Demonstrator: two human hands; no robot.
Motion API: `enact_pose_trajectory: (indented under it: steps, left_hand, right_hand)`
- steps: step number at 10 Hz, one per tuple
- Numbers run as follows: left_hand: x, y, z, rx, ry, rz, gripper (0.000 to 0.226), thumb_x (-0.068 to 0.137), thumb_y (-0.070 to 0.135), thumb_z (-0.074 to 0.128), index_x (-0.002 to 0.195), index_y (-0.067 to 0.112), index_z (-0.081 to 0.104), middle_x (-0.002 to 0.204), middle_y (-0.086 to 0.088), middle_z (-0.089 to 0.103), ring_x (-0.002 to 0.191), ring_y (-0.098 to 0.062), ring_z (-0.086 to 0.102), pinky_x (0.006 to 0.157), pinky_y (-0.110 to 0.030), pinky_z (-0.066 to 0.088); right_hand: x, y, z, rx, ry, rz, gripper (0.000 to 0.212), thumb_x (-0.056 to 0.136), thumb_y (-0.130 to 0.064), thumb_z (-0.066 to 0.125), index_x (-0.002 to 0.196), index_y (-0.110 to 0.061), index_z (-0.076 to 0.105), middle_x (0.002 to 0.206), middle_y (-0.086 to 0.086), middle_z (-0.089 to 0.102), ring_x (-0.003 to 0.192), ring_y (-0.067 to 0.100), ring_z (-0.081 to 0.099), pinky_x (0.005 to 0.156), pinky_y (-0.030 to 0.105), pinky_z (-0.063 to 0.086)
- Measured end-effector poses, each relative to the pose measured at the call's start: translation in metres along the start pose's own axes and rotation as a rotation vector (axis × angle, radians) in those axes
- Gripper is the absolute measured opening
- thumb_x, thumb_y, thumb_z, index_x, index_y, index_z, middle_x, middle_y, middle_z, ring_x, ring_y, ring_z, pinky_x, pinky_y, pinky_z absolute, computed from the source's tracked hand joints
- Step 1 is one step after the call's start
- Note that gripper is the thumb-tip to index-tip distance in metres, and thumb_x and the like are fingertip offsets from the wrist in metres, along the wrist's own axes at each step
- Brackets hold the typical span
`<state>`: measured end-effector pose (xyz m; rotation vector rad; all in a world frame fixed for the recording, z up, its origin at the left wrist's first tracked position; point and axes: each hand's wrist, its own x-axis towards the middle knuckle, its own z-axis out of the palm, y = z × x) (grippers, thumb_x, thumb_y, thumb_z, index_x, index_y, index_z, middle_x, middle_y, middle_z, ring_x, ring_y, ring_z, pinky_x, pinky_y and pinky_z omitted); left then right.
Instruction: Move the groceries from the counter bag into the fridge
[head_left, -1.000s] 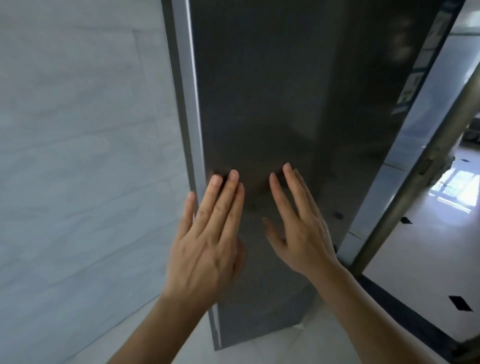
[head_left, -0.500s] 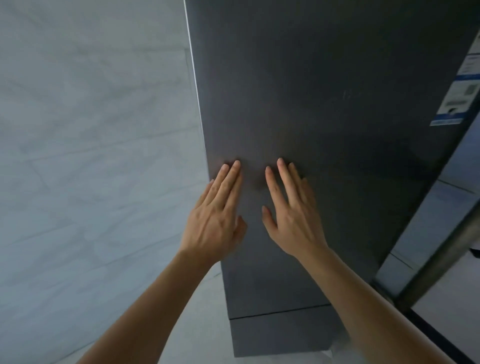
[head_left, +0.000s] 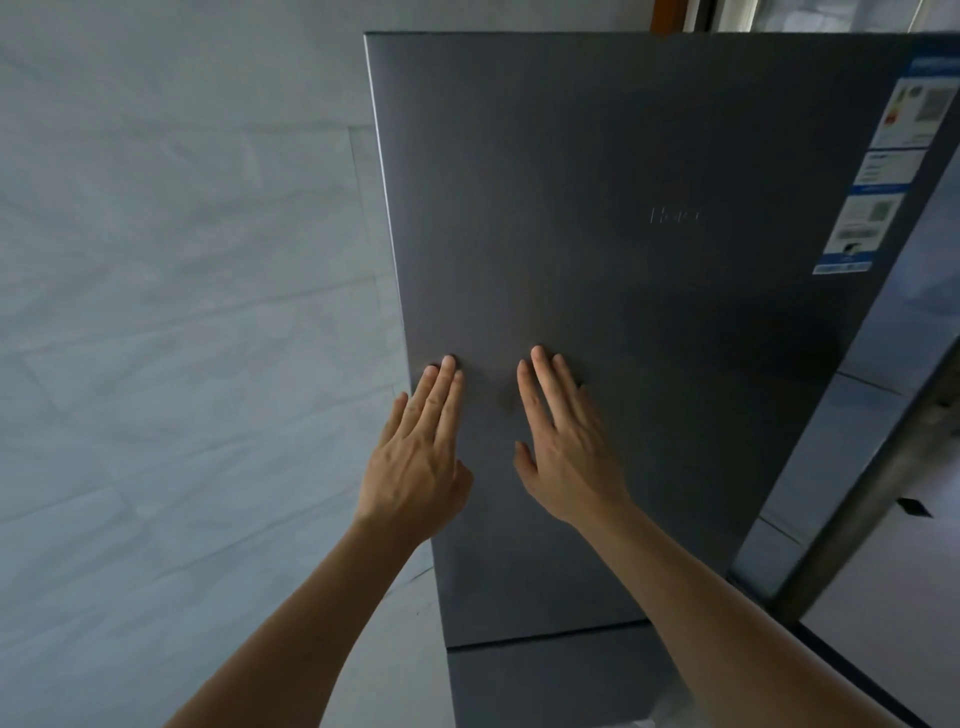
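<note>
Left hand (head_left: 415, 467) and right hand (head_left: 566, 457) side by side, both flat on the fridge door (head_left: 649, 291). Left hand near the door's left edge, fingers straight and close together, tips touching the gray metal. Right hand just beside it at 3 o'clock, fingers straight and a bit spread, thumb out to the side, also touching the door. Holding nothing, with a small gap between the two.

Big and dark gray, that fridge door, looking closed and filling the middle and right of the view. Thin line at 6 o'clock below the hands, then a lower door (head_left: 545, 680) under it. Faint raised letters (head_left: 674, 215) at 1 o'clock from the hands, too dim to read. White and blue stickers (head_left: 878, 171) at 2 o'clock, by the door's right edge. Pale tiled wall (head_left: 182, 312) at 9 o'clock.
</note>
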<state>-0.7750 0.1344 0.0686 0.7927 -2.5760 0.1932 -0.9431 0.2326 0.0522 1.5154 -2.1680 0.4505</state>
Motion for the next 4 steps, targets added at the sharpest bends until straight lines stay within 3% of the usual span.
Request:
enact_pose_trajectory:
  steps: [1, 2, 4]
  left_hand:
    - [0.000, 0.003, -0.008, -0.016, -0.005, -0.004, 0.092, 0.091, 0.037, 0.051, 0.155, 0.018, -0.012, 0.164, -0.001, -0.014, 0.151, -0.020, -0.011, 0.124, -0.040, 0.009]
    - [0.001, 0.006, -0.020, -0.048, 0.028, -0.010, 0.087, 0.090, 0.042, 0.053, 0.157, 0.022, 0.001, 0.166, -0.001, 0.004, 0.153, -0.022, 0.009, 0.122, -0.039, 0.022]
    - [-0.007, 0.017, -0.028, -0.011, -0.001, -0.012, 0.078, 0.090, 0.052, 0.049, 0.155, 0.029, 0.014, 0.162, 0.000, 0.025, 0.149, -0.024, 0.023, 0.117, -0.041, 0.025]
  right_hand:
    - [0.000, 0.000, -0.009, -0.011, -0.015, -0.011, 0.090, 0.092, -0.038, 0.059, 0.161, -0.013, 0.006, 0.170, 0.006, -0.002, 0.156, 0.027, 0.003, 0.122, 0.050, 0.027]
    - [-0.001, 0.002, -0.021, -0.005, -0.004, -0.020, 0.085, 0.091, -0.038, 0.060, 0.160, -0.016, 0.016, 0.169, 0.007, 0.012, 0.154, 0.029, 0.019, 0.119, 0.055, 0.030]
    - [-0.006, 0.009, -0.051, -0.016, 0.022, -0.019, 0.070, 0.090, -0.037, 0.060, 0.153, -0.018, 0.037, 0.155, 0.013, 0.042, 0.142, 0.032, 0.041, 0.115, 0.054, 0.037]
